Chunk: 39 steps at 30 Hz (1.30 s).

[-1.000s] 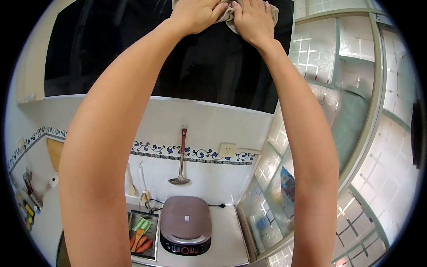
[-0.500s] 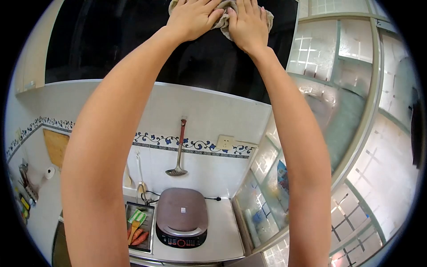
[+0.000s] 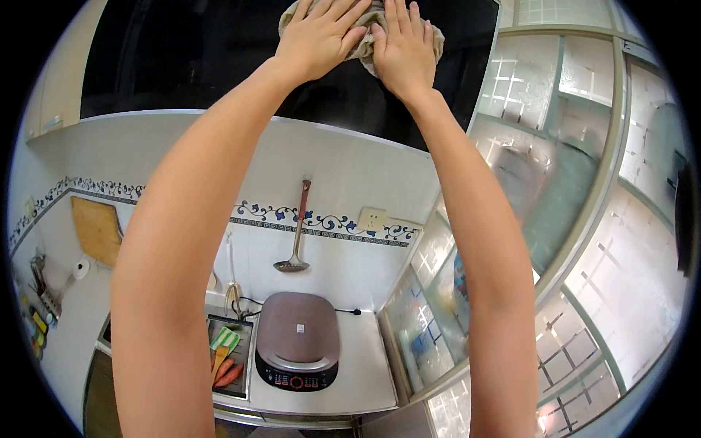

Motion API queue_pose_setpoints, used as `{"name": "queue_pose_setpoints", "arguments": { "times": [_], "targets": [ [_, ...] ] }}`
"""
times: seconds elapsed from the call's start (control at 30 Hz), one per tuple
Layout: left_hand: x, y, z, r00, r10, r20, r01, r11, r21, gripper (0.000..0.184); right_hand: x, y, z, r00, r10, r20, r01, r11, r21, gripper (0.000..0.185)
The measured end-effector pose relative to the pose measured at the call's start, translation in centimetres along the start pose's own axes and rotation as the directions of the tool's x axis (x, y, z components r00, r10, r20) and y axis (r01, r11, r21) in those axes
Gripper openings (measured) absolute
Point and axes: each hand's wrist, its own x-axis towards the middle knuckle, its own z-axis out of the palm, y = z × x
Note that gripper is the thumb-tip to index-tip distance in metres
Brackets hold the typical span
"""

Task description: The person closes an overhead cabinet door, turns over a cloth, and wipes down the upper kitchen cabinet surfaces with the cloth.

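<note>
A crumpled beige cloth [image 3: 364, 52] is pressed against a glossy black panel [image 3: 175, 58] high up in the view. My left hand [image 3: 315, 42] lies flat on the cloth's left part, with its fingers stretched out and the thumb pointing toward the right. My right hand [image 3: 406, 60] rests flat on the right part, fingers extended upward. The thumbs are close together but apart, with cloth showing between them. Cloth edges stick out beyond both hands. Part of the cloth is hidden under the palms, and its top is near the frame's upper edge.
Below, a brown electric griddle [image 3: 298, 332] stands on the white counter [image 3: 365, 365]. A skimmer [image 3: 293, 264] hangs on the tiled wall near a socket [image 3: 372, 218]. Left of the griddle, a sink [image 3: 241, 379] holds sweet potatoes and a green-striped item. Glass sliding doors [image 3: 577, 168] stand at right.
The view has shifted, so the panel's lower edge, skimmer and griddle sit higher in the frame. Both hands and the cloth appear slightly lower on the panel.
</note>
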Motion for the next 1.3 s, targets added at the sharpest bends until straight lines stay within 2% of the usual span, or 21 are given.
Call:
{"name": "queue_pose_setpoints", "arguments": {
  "times": [0.1, 0.17, 0.23, 0.5, 0.57, 0.63, 0.7, 0.77, 0.8, 0.83, 0.87, 0.9, 0.93, 0.97, 1.0, 1.03, 1.1, 1.13, 1.2, 1.23, 1.3],
  "targets": [
    [-1.2, -0.4, 0.2, 0.999, 0.005, -0.046, 0.0, 0.994, 0.109, 0.054, -0.9, -1.0, -0.2, 0.999, 0.016, 0.03, -0.017, 0.999, 0.046, 0.056],
    [-2.3, -0.2, -0.2, 0.999, 0.013, -0.033, -0.009, 0.993, 0.115, 0.052, -1.4, -1.3, 0.2, 0.999, -0.007, -0.046, 0.012, 0.995, 0.095, 0.052],
    [-3.3, 0.2, -0.9, 1.0, -0.025, -0.018, 0.024, 0.998, -0.055, 0.052, -1.7, -1.8, -0.3, 0.999, -0.013, -0.03, 0.016, 0.994, 0.104, 0.05],
    [-8.2, -0.1, -5.1, 0.991, 0.013, 0.136, 0.004, 0.992, -0.123, 0.058, -3.9, -4.5, -3.3, 0.99, -0.094, 0.108, 0.068, 0.971, 0.228, 0.048],
    [-9.2, -0.3, -6.4, 0.988, 0.025, 0.156, -0.004, 0.991, -0.134, 0.063, -4.3, -5.4, -4.3, 0.978, -0.06, 0.201, -0.016, 0.933, 0.359, 0.046],
    [-10.2, 0.1, -8.0, 0.973, -0.068, 0.22, 0.127, 0.954, -0.27, 0.07, -4.3, -6.9, -6.0, 0.991, -0.036, 0.128, -0.021, 0.909, 0.415, 0.035],
    [-11.5, 0.6, -9.8, 0.982, -0.071, 0.176, 0.12, 0.951, -0.285, 0.079, -4.6, -8.8, -7.8, 0.959, 0.047, 0.278, -0.206, 0.789, 0.579, 0.024],
    [-13.0, 1.5, -11.9, 0.892, -0.176, 0.417, 0.362, 0.831, -0.423, 0.086, -5.3, -10.9, -8.6, 0.949, 0.1, 0.298, -0.271, 0.74, 0.616, 0.018],
    [-13.8, 2.2, -12.7, 0.885, -0.226, 0.407, 0.421, 0.761, -0.493, 0.073, -5.6, -12.0, -9.3, 0.901, 0.123, 0.415, -0.389, 0.651, 0.652, 0.019],
    [-14.1, 2.8, -14.1, 0.88, -0.228, 0.417, 0.429, 0.758, -0.491, 0.073, -5.8, -13.1, -10.4, 0.838, 0.129, 0.53, -0.505, 0.55, 0.665, 0.021],
    [-15.2, 3.1, -15.7, 0.755, -0.229, 0.615, 0.537, 0.754, -0.378, 0.058, -6.6, -15.1, -11.7, 0.69, 0.148, 0.708, -0.703, 0.369, 0.608, 0.026],
    [-16.1, 3.3, -16.6, 0.592, -0.227, 0.773, 0.613, 0.75, -0.249, 0.045, -7.5, -16.2, -12.1, 0.675, 0.144, 0.723, -0.717, 0.359, 0.598, 0.026],
    [-17.3, 3.0, -16.8, 0.57, -0.23, 0.789, 0.627, 0.742, -0.237, 0.045, -8.4, -17.3, -12.3, 0.643, 0.108, 0.758, -0.74, 0.343, 0.579, 0.029],
    [-18.6, 2.4, -16.9, 0.392, -0.23, 0.891, 0.821, 0.523, -0.227, 0.041, -9.4, -18.4, -12.6, 0.607, 0.071, 0.792, -0.764, 0.324, 0.557, 0.031],
    [-20.2, 2.0, -17.2, 0.204, -0.178, 0.963, 0.952, 0.267, -0.153, 0.037, -11.2, -19.7, -12.5, 0.636, 0.064, 0.769, -0.732, 0.367, 0.574, 0.035],
    [-22.0, 1.7, -17.5, 0.17, -0.175, 0.97, 0.959, 0.257, -0.122, 0.037, -13.3, -20.9, -12.5, 0.614, 0.055, 0.787, -0.751, 0.347, 0.562, 0.035],
    [-24.9, 1.1, -18.3, 0.057, -0.201, 0.978, 0.995, -0.065, -0.071, 0.032, -17.0, -23.4, -12.7, 0.369, -0.012, 0.929, -0.923, 0.116, 0.368, 0.048],
    [-25.4, 1.2, -19.4, 0.008, -0.19, 0.982, 0.989, -0.141, -0.036, 0.029, -18.5, -25.0, -13.0, 0.362, -0.02, 0.932, -0.926, 0.105, 0.362, 0.048],
    [-28.3, 1.6, -19.9, -0.035, -0.185, 0.982, 0.976, -0.216, -0.006, 0.029, -21.4, -28.7, -14.7, 0.242, -0.135, 0.961, -0.962, -0.161, 0.22, 0.062],
    [-29.4, 1.7, -20.3, -0.064, -0.176, 0.982, 0.958, -0.288, 0.01, 0.029, -22.4, -30.4, -15.5, 0.234, -0.143, 0.962, -0.963, -0.169, 0.209, 0.062],
    [-31.3, 1.6, -20.9, -0.095, -0.181, 0.979, 0.973, -0.226, 0.053, 0.032, -23.7, -33.8, -16.8, 0.252, -0.265, 0.931, -0.858, -0.506, 0.088, 0.076]
  ]
}}
